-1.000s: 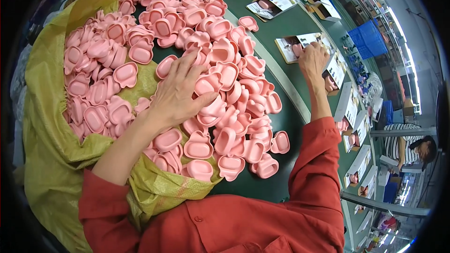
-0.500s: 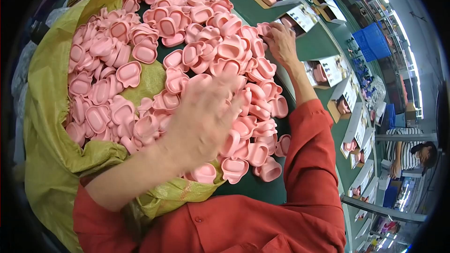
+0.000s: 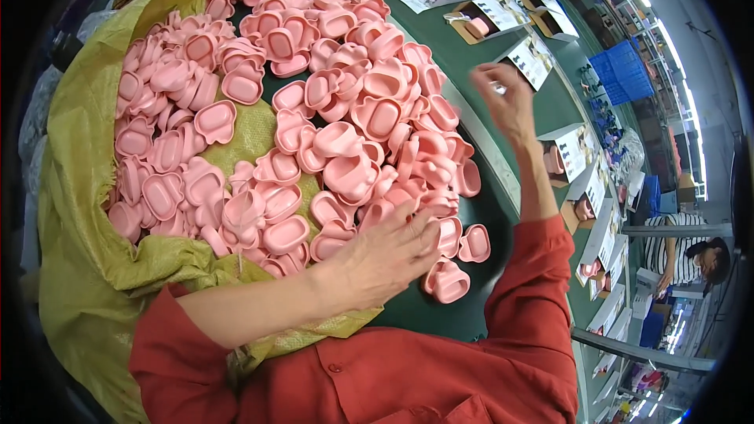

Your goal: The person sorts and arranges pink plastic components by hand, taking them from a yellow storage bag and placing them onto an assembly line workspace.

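Observation:
A large heap of pink moulded cups or dishes (image 3: 381, 118), each with a wavy rim, spreads over the table and an open yellow woven sack (image 3: 75, 157). My left hand (image 3: 385, 255) lies over the near edge of the heap, fingers stretched out and touching the pink pieces; some fingertips are hidden among them. My right hand (image 3: 506, 102) is raised over the green belt beside an open printed box (image 3: 531, 61). Its fingers are bent, with a gap between thumb and fingers, and no pink piece shows in it.
Several open printed boxes, such as this white one (image 3: 601, 239), line the green belt (image 3: 463, 63), many with pink pieces inside. A metal rail (image 3: 491, 145) divides heap from belt. A blue crate (image 3: 620, 71) stands beyond. Another person in stripes (image 3: 677, 255) is at far right.
My right hand has left the pink piece at the box and come nearer and right. My left hand has moved down and right onto the heap's near edge. The boxes have shifted along the belt toward me.

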Tool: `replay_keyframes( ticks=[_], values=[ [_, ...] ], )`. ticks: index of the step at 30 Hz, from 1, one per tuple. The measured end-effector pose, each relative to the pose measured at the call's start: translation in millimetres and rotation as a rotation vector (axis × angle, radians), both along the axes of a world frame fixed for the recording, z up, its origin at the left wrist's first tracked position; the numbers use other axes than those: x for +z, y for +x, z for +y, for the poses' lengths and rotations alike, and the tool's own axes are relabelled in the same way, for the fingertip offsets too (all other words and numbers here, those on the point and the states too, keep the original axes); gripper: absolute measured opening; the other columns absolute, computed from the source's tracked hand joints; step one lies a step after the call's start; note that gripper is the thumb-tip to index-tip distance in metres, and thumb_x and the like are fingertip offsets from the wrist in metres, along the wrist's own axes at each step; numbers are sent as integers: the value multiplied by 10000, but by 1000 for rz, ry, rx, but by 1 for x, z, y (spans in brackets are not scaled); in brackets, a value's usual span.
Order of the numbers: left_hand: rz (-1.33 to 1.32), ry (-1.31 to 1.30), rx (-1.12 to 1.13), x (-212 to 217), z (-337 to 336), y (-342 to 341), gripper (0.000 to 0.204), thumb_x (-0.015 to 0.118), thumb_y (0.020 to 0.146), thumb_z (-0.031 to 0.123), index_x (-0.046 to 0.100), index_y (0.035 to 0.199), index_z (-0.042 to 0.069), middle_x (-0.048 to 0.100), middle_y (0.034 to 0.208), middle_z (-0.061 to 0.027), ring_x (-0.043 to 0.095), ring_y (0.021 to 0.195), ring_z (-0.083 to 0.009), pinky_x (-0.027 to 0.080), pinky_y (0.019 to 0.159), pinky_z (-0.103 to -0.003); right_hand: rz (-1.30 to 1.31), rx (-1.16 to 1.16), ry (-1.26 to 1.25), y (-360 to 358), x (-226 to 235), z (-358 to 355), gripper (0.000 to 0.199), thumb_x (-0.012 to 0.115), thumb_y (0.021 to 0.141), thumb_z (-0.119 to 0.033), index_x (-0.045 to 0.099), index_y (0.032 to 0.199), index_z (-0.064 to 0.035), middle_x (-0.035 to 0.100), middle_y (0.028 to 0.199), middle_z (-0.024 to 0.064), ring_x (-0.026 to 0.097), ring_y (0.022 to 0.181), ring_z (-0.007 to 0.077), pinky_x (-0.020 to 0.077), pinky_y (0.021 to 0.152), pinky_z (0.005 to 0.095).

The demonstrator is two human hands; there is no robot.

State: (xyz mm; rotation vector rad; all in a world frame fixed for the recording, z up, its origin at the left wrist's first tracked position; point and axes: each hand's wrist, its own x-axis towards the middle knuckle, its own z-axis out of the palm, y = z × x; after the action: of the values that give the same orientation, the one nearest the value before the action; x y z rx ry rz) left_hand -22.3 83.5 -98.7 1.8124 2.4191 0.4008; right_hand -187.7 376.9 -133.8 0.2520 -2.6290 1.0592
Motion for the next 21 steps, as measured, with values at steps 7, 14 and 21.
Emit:
replay_keyframes(
  ticks=[7,14,21],
  values=[
    [143,-22,93,-3,6,-22,511,712,860,355,564,1311,166,513,1364,-129,448,1371,-327,248,1149,-662,-142,123,165,35,8,-27,279,724,881,-260,706,885,18,687,1185,156,636,1080,351,490,948,416],
    [181,85,152,-12,7,-58,313,623,902,293,631,1188,166,602,1249,-110,513,1320,-327,196,1165,-689,253,-175,372,-27,-12,54,208,750,860,-255,751,866,-47,702,1183,148,636,1080,368,480,934,464],
    [320,69,344,-14,-16,-104,415,669,843,238,640,1239,117,539,1392,-167,454,1361,-330,234,1162,-640,-64,-474,607,-72,-31,108,243,686,873,-306,762,939,-85,680,1200,127,604,1111,385,438,948,497]
  ],
)
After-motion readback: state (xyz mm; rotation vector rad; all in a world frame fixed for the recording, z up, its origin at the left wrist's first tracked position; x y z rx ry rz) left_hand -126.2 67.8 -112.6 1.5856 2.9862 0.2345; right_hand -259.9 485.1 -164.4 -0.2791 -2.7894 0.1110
